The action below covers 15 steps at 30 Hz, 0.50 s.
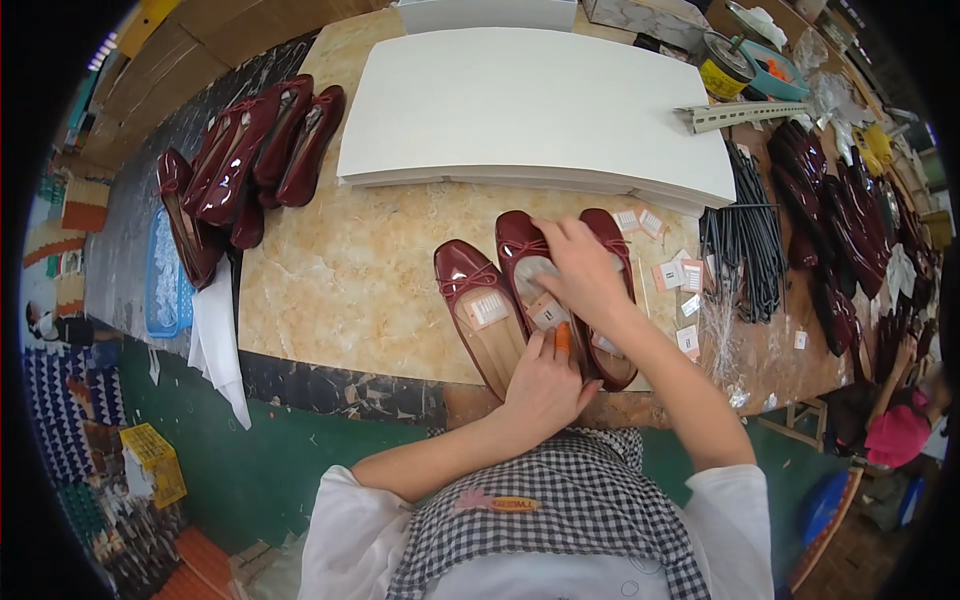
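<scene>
Three dark red patent ballet flats with thin bows lie side by side at the table's near edge: a left shoe, a middle shoe and a right shoe. My right hand is closed over the front of the middle shoe, its fingers by the bow and partly hiding the right shoe. My left hand, an orange cover on one finger, grips the same shoe near its heel. A paper tag lies in that shoe by my left fingertips. Another tag rests on the left shoe.
A stack of white board stands beyond the shoes. More red flats sit far left, near a blue basket. Loose tags, black cords and piled shoes lie to the right. A person's arm shows far right.
</scene>
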Tool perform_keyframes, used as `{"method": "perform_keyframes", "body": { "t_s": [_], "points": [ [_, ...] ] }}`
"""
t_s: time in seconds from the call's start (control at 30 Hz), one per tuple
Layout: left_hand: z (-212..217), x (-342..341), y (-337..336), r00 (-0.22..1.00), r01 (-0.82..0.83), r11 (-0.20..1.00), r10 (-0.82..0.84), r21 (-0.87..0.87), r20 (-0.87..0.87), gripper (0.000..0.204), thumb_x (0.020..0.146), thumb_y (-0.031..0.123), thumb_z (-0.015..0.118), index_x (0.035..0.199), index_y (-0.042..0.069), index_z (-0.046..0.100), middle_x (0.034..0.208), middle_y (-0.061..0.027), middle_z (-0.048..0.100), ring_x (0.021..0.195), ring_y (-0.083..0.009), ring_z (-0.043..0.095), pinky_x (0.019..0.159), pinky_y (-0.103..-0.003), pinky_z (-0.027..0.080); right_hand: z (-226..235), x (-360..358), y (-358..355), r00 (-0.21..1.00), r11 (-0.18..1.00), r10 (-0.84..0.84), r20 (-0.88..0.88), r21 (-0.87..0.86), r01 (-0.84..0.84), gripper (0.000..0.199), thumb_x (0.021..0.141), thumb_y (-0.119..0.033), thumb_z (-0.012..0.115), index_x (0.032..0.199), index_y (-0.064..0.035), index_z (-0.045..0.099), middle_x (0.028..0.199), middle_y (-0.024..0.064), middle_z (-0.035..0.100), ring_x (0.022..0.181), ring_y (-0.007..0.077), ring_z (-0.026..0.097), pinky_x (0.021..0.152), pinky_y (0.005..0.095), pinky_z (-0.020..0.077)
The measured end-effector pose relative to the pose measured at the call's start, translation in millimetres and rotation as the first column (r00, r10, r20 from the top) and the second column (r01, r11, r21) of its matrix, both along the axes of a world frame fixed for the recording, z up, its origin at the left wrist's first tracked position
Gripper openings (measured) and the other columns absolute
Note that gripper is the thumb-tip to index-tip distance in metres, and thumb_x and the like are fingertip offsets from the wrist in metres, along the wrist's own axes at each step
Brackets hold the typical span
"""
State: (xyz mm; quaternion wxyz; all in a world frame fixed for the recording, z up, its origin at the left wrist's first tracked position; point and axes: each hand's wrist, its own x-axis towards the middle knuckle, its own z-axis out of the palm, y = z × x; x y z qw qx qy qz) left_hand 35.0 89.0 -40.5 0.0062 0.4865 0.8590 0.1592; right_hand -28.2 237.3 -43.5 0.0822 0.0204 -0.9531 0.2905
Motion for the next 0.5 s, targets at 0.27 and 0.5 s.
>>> {"method": "perform_keyframes", "body": {
  "t_s": [0.27,0.5],
  "points": [
    [79,-165,58,0.991,-0.128,0.985,0.123,0.117,0.050,0.043,0.085,0.047,0.059,0.084,0.004,0.065,0.085,-0.0193,0.064,0.079,-0.0327,0.062,0.072,-0.046,0.047,14,21,30,0.979,0.954,-0.139,-0.151,-0.284,0.092,0.047,0.079,-0.001,0.067,0.124,-0.0029,0.056,0.113,0.0136,0.058,0.092,0.0263,0.061,0.081,0.0325,0.0510],
    [0,-283,93,0.827,-0.272,0.884,0.417,0.381,-0.378,0.050,0.085,0.039,0.061,0.122,0.006,0.059,0.111,-0.0189,0.056,0.103,-0.0371,0.052,0.090,-0.049,0.041,42,83,45,0.975,0.870,-0.218,0.043,-0.445,0.214,0.044,0.085,-0.001,0.063,0.128,-0.0047,0.056,0.109,0.0105,0.061,0.095,0.0193,0.061,0.084,0.0285,0.0498]
  ]
}}
